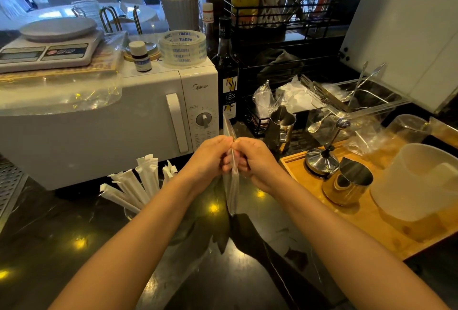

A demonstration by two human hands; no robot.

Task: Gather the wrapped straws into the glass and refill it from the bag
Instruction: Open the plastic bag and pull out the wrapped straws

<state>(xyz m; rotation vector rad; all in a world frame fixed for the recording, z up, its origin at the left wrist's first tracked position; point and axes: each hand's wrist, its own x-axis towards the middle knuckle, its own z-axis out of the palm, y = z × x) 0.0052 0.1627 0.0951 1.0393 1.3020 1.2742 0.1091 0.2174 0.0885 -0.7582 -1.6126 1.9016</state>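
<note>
While both my left hand (210,154) and right hand (252,158) are pinching the upright bag (231,185); the glass (131,213) is sitting lower-left, nearer my left

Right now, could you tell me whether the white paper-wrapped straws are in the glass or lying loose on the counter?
In the glass: the white paper-wrapped straws stand fanned upward from the clear glass, beside the white microwave.
</note>
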